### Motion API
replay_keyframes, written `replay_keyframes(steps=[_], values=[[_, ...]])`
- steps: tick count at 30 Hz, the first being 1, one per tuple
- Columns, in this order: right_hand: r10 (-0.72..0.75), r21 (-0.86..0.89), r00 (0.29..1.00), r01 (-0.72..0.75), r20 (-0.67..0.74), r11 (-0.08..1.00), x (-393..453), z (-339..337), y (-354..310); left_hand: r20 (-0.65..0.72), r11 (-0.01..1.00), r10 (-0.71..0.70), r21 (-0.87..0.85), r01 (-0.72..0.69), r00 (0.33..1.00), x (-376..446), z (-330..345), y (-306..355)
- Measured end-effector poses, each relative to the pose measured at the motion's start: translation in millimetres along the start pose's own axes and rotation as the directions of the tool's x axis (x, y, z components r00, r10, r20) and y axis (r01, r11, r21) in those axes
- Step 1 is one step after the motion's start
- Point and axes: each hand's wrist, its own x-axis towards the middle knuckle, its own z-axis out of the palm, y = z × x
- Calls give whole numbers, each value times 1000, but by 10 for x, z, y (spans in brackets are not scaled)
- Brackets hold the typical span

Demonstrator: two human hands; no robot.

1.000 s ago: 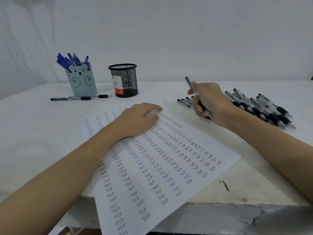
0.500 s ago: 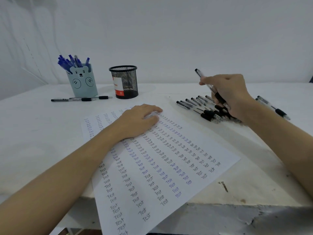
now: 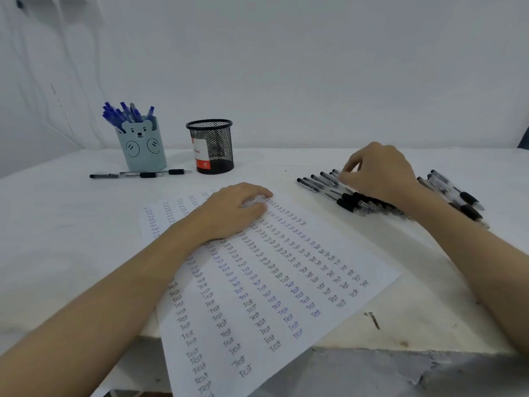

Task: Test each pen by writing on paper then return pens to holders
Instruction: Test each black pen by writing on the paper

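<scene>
- Head view: a white sheet of paper [image 3: 257,282], covered in columns of the handwritten word "Test" in black and blue ink, lies on a white table [image 3: 57,224] and overhangs its near edge.
- The left hand [image 3: 229,213] rests flat on the sheet's upper part, fingers relaxed and spread, pinning it down.
- The right hand [image 3: 378,173] sits over a row of clear-barrelled pens with black rubber grips [image 3: 349,200] lying side by side on the table to the right of the sheet. Its fingers curl down onto the row; whether they pinch a single pen cannot be told.
- Two holders stand at the far left: a pale blue bear-faced holder [image 3: 141,147] full of blue pens, and a black wire-mesh cup [image 3: 211,147] with a red and white label; its contents cannot be made out.
- Three black-gripped pens [image 3: 137,174] lie end to end in front of the bear holder.
- Judgement: each pen is light, stiff, and its smooth barrel likely to roll or slip. Best taken at the rubber grip, lifted clear so neighbours stay undisturbed.
</scene>
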Motion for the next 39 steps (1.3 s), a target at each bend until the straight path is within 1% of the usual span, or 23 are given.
replay_keyframes(steps=[2, 4, 5, 7, 10, 14, 17, 19, 22, 25, 29, 33, 36, 39], values=[[-12, 47, 999, 14, -47, 999, -2, -26, -78, -30, 1000, 10, -21, -11, 1000, -31, -23, 25], [-64, 65, 997, 67, -51, 996, -13, -40, -227, -54, 1000, 11, 4, -11, 998, -55, -82, 12], [-108, 61, 994, 109, -22, 992, -13, -42, -335, -66, 1000, -3, 12, 4, 998, -73, -137, -8], [-218, 52, 973, 215, 80, 975, 2, -17, -586, -93, 999, -48, 16, 50, 994, -123, -259, -78], [-374, 43, 906, 373, 200, 927, 77, 61, -1061, -140, 990, -111, 71, 122, 984, -284, -491, -266], [-492, 30, 802, 514, 338, 857, 240, 310, -1717, -204, 964, -228, 86, 250, 952, -653, -842, -687], [-530, 30, 718, 581, 451, 813, 362, 574, -2126, -256, 938, -304, 89, 336, 917, -887, -1033, -995], [-541, 1, 695, 614, 473, 789, 405, 770, -2380, -293, 926, -336, 71, 371, 895, -1013, -1105, -1180], [-561, -28, 672, 653, 483, 757, 445, 1098, -2657, -316, 922, -346, 62, 383, 883, -1088, -1107, -1352], [-546, -40, 688, 638, 477, 769, 482, 1399, -2848, -329, 916, -342, 92, 390, 880, -1061, -1088, -1411], [-547, -80, 737, 621, 397, 780, 456, 1579, -2974, -321, 908, -334, 144, 394, 886, -1044, -1093, -1446], [-588, -50, 741, 634, 324, 771, 456, 1663, -3006, -317, 898, -346, 163, 410, 883, -1042, -1100, -1472], [-561, 17, 760, 589, 329, 808, 440, 1681, -3018, -318, 897, -337, 176, 404, 886, -1043, -1100, -1469], [-566, 9, 758, 596, 324, 803, 412, 1689, -3019, -315, 898, -337, 176, 403, 887, -1048, -1101, -1470]])
